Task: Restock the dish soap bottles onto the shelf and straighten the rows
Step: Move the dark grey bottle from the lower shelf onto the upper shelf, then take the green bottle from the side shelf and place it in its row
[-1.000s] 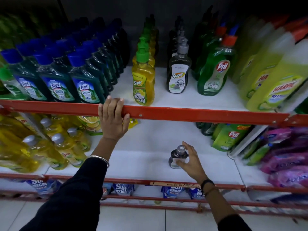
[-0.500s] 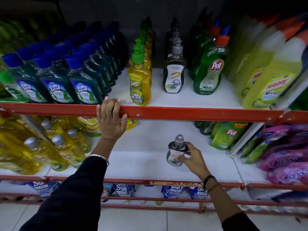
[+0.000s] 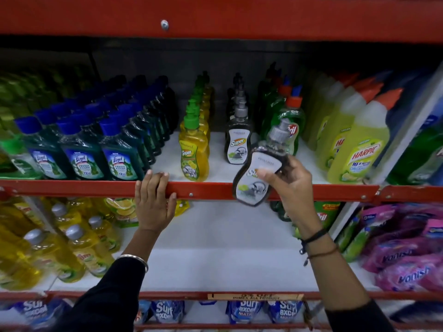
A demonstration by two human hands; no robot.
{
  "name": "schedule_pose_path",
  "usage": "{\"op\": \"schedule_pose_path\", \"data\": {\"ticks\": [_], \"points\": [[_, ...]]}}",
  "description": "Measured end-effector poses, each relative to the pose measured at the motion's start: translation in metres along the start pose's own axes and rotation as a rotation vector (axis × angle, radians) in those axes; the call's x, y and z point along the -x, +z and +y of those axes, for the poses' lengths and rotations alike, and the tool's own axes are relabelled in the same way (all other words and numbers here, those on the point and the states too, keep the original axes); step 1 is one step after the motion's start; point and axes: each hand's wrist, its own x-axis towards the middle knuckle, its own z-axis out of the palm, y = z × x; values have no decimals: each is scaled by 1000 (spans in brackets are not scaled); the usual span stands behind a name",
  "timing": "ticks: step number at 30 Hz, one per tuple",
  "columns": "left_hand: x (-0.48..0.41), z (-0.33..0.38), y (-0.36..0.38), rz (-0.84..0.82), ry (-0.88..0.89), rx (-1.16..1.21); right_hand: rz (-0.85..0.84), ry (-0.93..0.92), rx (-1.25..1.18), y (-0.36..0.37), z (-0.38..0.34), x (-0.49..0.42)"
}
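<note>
Red steel framed everything I saw: the shelf rail (image 3: 311,191) ran across the middle of my view, with a white shelf board (image 3: 215,248) lying bare below it. On the upper shelf, blue-capped Lizol bottles (image 3: 82,154) filled the left in rows, and yellow-green Harpic bottles (image 3: 357,149) crowded the right. Between them stood a single file of yellow soap bottles (image 3: 193,152) and, just to its right, a file of dark soap bottles (image 3: 238,144) running to the far wall. Pink Vanish pouches (image 3: 407,264) lay piled at the lower right, and yellow bottles (image 3: 79,245) leaned at the lower left.

My left hand (image 3: 153,202) rested over the rail, fingers curled onto its top edge, its grip closed on nothing but the steel. My right hand (image 3: 290,180) had its grip clamped on a dark dish soap bottle (image 3: 257,173), tilted with its grey pump toward the upper right, held in front of the rail just near of the dark file.
</note>
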Motion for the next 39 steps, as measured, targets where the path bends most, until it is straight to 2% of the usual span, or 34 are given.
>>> {"op": "schedule_pose_path", "data": {"ticks": [7,18,24,27,30,33,39], "points": [[0,1,-2,-16,-8,20,47,26,131,15,17,-57],[1,2,-3,-37,-22,65,-2,50,231,21,55,-70],[-4,35,-16,-68,-141,184,-91,49,351,18,49,-70],[-11,66,-21,-73,-60,264,-79,34,386,5,41,-60],[-25,98,-21,-54,45,289,35,-64,370,-24,27,-46],[-45,120,-17,-21,109,269,227,-204,350,-63,9,-31],[-61,133,-3,19,74,148,811,-372,512,-159,-10,-20]]}}
